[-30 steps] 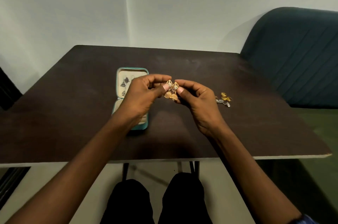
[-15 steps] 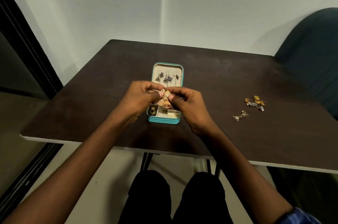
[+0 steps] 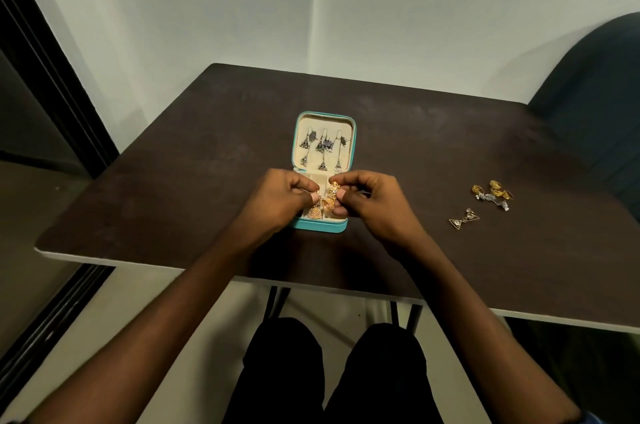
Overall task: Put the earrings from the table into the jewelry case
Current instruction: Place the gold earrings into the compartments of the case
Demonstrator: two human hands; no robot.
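Pinching two gold bell-shaped earrings with the left hand and right hand, fingers curled tight on them, right above the open teal jewelry case. Sitting mid-tabletop on the dark brown table. Lying near the right edge: more gold earrings.

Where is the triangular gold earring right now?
In the head view, the triangular gold earring lies on the table right of the right hand, just in front of the gold earring cluster.
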